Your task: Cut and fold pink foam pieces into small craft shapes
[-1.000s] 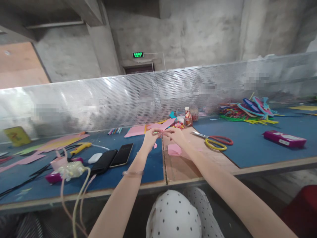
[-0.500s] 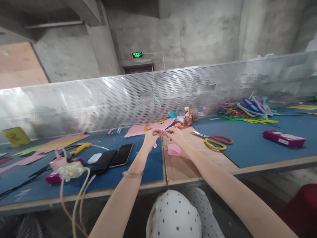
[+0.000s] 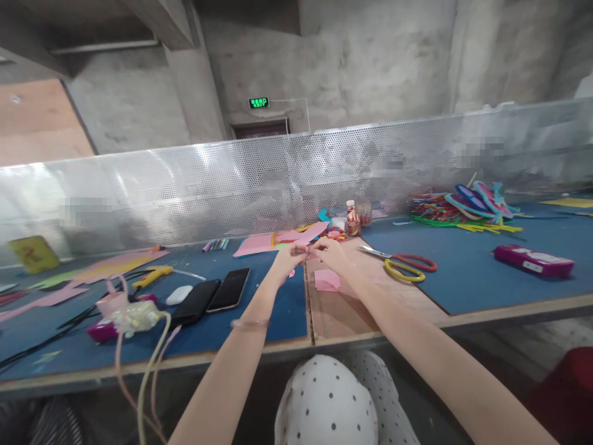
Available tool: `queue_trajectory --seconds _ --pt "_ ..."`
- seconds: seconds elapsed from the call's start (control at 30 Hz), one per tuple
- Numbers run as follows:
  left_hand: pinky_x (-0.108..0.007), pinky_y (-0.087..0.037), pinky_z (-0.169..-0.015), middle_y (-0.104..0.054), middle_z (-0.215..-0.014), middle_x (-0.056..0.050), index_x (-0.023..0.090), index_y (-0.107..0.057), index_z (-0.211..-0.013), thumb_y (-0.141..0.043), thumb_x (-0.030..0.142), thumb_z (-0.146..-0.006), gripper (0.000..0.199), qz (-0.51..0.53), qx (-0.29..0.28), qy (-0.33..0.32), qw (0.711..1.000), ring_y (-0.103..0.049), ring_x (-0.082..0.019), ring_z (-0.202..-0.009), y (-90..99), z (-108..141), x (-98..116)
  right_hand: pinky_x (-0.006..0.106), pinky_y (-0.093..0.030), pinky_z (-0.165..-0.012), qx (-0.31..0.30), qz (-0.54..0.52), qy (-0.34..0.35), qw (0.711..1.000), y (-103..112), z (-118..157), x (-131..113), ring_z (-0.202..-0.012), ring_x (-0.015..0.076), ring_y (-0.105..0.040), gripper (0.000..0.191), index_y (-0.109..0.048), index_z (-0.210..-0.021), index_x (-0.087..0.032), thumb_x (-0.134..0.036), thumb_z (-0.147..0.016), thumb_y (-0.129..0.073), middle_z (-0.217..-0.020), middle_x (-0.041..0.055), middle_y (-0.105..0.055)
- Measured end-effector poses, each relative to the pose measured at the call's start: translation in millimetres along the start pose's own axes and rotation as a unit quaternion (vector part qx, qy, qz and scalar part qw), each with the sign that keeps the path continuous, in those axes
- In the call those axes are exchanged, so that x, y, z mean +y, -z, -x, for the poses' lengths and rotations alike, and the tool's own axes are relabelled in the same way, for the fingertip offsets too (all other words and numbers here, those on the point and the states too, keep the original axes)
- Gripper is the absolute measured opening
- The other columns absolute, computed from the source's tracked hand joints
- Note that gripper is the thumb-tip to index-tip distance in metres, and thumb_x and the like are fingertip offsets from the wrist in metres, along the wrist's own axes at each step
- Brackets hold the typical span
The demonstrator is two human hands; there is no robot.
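Note:
My left hand (image 3: 286, 261) and my right hand (image 3: 332, 254) meet fingertip to fingertip above the middle of the table. Both are closed in a pinch on a small piece of pink paper, mostly hidden by the fingers. Below my right hand lies a pink paper square (image 3: 327, 280) on the brown board (image 3: 338, 318). A tiny pink scrap (image 3: 291, 273) shows beside my left wrist. Just beyond my fingers are larger pink sheets (image 3: 252, 245). Scissors (image 3: 402, 266) with one red and one yellow handle lie to the right of my right hand, blades parted slightly.
Two black phones (image 3: 230, 289), a white case (image 3: 178, 295) and a yellow glue gun (image 3: 152, 277) lie left. A small bottle (image 3: 351, 217) stands behind my hands. Pipe cleaners (image 3: 433, 207) and a purple box (image 3: 532, 261) are right. A perforated metal screen (image 3: 222, 185) runs behind.
My fingers have shifted slightly around the small pink paper, and less of it shows now. The whole view has moved a little; the things on the table stay in place.

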State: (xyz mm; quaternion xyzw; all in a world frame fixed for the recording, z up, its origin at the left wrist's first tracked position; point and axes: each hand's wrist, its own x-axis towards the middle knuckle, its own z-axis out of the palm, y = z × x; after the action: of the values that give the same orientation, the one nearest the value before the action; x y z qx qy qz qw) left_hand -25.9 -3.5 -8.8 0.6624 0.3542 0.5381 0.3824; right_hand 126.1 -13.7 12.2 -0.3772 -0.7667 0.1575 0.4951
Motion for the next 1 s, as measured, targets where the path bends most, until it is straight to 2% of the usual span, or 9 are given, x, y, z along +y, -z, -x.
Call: queue_trajectory --seconds 0.1,0.17,0.37,0.53,0.73,0.87,1.0 --pt "-0.023 -0.046 -0.058 -0.059 -0.075 -0.003 0.013 -0.057 -0.08 -0.068 0.019 -0.057 0.026 0.003 -0.018 0.01 1.0 -0.056 -0.011 -0.064 -1.2 2 1 0.022 -0.04 -0.061 -0.024 0.023 0.018 0.999 -3 -1 3 -0.062 0.0103 -0.052 0.014 -0.064 -0.064 -0.012 -0.014 -0.073 -0.053 -0.067 0.0031 -0.063" --pt "-0.024 -0.046 -0.059 -0.058 -0.072 -0.001 0.013 -0.056 -0.082 -0.07 0.019 -0.055 0.031 0.016 -0.005 0.016 1.0 -0.055 -0.01 -0.062 -2.2 3 2 0.023 -0.041 -0.063 -0.03 0.032 0.036 0.998 -7 -2 7 -0.064 0.0113 -0.053 0.014 -0.064 -0.069 -0.013 -0.016 -0.074 -0.052 -0.069 0.0037 -0.064" --pt "-0.027 -0.046 -0.067 -0.059 -0.071 -0.002 0.013 -0.059 -0.082 -0.073 0.025 -0.052 0.035 0.122 0.057 0.052 0.99 -0.058 -0.012 -0.07 -2.1 1 8 0.027 -0.042 -0.072 0.062 0.079 0.114 0.988 -15 -4 25 -0.076 0.0137 -0.054 0.023 -0.062 -0.089 -0.015 -0.009 -0.076 -0.044 -0.088 0.0068 -0.062" --pt "-0.027 -0.047 -0.07 -0.061 -0.072 -0.003 0.012 -0.059 -0.071 -0.075 0.024 -0.05 0.029 0.167 0.074 0.056 0.982 -0.058 -0.012 -0.07 -1.0 -1 8 0.026 -0.041 -0.069 0.112 0.148 0.117 0.976 -13 -4 26 -0.071 0.0143 -0.052 0.018 -0.06 -0.085 -0.016 -0.011 -0.076 -0.045 -0.083 0.0058 -0.059" --pt "-0.03 -0.048 -0.072 -0.06 -0.068 -0.002 0.011 -0.058 -0.075 -0.076 0.023 -0.048 0.035 0.171 0.077 0.055 0.981 -0.059 -0.012 -0.067 -2.1 0 7 0.025 -0.041 -0.07 0.053 0.226 0.156 0.96 -12 -2 18 -0.078 0.0155 -0.052 0.014 -0.059 -0.079 -0.016 -0.013 -0.08 -0.045 -0.082 0.0063 -0.058" --pt "-0.03 -0.048 -0.071 -0.059 -0.067 -0.002 0.011 -0.058 -0.076 -0.076 0.027 -0.049 0.036 0.154 0.065 0.057 0.984 -0.059 -0.012 -0.067 -1.8 0 7 0.025 -0.041 -0.075 0.042 0.251 0.185 0.949 -13 -2 19 -0.09 0.0167 -0.051 0.014 -0.059 -0.079 -0.018 -0.018 -0.083 -0.046 -0.085 0.0064 -0.058" --pt "-0.029 -0.048 -0.071 -0.058 -0.068 -0.001 0.011 -0.058 -0.077 -0.076 0.028 -0.05 0.037 0.144 0.058 0.053 0.986 -0.058 -0.011 -0.067 -1.6 0 5 0.025 -0.041 -0.076 0.036 0.26 0.187 0.947 -13 -2 20 -0.092 0.0165 -0.051 0.014 -0.06 -0.081 -0.019 -0.019 -0.083 -0.046 -0.086 0.0063 -0.059"
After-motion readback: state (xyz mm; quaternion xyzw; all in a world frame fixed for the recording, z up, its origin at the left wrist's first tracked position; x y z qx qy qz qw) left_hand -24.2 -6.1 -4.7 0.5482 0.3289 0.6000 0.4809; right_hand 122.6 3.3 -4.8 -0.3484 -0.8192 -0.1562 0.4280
